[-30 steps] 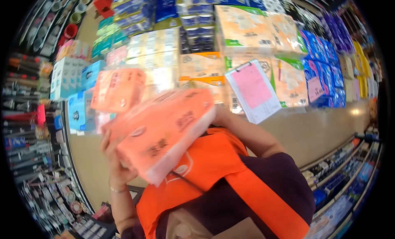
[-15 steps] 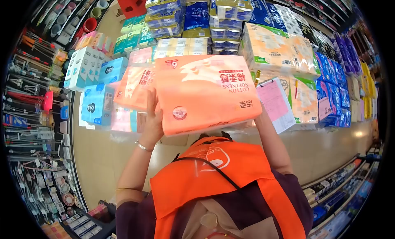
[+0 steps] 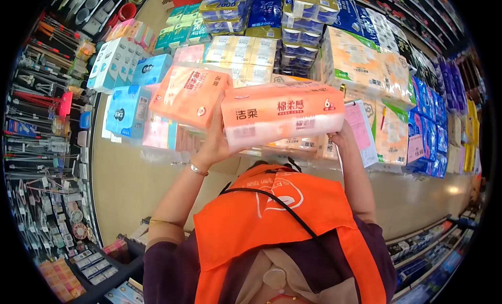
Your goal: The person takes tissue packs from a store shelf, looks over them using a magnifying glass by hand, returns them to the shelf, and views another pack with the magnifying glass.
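Between my two hands is an orange and white plastic-wrapped pack of tissues (image 3: 285, 113), its long printed side turned up toward me. My left hand (image 3: 215, 139) grips its left end, partly hidden behind the wrap. At the lower right corner my right hand (image 3: 341, 138) is closed on the pack, with some fingers out of sight beneath it. Another orange tissue pack (image 3: 191, 95) lies just beyond my left hand, on the stacked goods. Right of the held pack, a clipboard (image 3: 362, 131) with pink and white paper leans against the stack.
Blue tissue packs (image 3: 125, 113) stand at the left of the display. Larger peach-coloured packs (image 3: 366, 58) are piled at the right, beside blue packs (image 3: 426, 126). Blue and gold bundles (image 3: 225, 14) rise at the back. Shelves with hanging goods (image 3: 47, 142) line the left side.
The held tissue pack has tipped so that its long side now faces me instead of its broad top. More of the second orange pack shows behind it, and the view has shifted slightly.
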A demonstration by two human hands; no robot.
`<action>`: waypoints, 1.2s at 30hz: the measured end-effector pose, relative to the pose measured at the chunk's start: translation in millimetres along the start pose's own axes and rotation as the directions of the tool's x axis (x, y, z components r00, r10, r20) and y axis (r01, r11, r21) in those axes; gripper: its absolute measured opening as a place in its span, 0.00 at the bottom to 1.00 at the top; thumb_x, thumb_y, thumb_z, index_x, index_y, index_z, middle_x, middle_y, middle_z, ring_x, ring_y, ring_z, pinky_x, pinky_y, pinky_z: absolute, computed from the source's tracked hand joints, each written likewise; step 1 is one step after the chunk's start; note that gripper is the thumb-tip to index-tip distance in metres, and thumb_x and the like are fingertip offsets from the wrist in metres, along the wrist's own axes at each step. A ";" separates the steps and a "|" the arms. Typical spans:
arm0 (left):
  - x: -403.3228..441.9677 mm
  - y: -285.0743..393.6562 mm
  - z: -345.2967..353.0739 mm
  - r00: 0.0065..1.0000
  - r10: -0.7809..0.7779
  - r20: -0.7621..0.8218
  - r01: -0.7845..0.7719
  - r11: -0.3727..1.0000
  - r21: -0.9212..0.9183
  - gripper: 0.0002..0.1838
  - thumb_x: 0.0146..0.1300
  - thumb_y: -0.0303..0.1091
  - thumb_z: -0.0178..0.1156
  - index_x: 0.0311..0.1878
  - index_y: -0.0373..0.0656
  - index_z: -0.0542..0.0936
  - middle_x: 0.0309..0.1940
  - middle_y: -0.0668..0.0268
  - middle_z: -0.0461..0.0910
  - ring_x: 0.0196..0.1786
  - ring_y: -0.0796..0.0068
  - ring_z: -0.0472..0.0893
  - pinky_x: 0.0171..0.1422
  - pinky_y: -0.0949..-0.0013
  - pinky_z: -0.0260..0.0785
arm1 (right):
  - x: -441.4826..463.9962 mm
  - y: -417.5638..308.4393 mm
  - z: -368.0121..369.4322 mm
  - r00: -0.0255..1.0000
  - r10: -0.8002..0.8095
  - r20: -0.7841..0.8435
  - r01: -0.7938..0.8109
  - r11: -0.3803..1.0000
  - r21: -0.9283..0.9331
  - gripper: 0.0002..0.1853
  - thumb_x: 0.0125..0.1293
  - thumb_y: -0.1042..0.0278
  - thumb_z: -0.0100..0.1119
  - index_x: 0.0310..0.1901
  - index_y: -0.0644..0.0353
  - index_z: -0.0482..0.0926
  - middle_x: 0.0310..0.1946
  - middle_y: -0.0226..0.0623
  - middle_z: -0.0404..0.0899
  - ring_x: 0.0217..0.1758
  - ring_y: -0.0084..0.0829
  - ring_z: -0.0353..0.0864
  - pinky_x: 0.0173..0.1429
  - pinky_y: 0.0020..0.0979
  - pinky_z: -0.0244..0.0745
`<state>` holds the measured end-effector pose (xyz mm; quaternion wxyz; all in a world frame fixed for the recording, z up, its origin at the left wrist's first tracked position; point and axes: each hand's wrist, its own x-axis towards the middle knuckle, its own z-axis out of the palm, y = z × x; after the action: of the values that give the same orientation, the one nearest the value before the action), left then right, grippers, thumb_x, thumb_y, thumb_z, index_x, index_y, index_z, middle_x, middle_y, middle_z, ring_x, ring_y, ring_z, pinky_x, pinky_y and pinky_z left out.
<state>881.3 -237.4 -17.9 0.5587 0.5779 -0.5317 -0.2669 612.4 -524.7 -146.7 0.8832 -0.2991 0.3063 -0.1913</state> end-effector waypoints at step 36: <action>-7.7 3.0 3.9 0.663 -0.598 -0.451 0.288 0.759 -0.584 0.20 0.69 0.36 0.61 0.59 0.38 0.69 0.48 0.62 0.78 0.48 0.76 0.79 0.50 0.72 0.76 | -2.3 -14.8 66.5 0.988 0.042 -0.146 -0.085 0.951 -0.296 0.14 0.76 0.57 0.50 0.38 0.61 0.72 0.17 0.27 0.64 0.14 0.16 0.53 0.16 0.20 0.45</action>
<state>874.6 -231.1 -18.2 0.7352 0.5954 -0.0773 -0.3148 652.0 -507.3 -94.0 0.8096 -0.4062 0.4018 -0.1341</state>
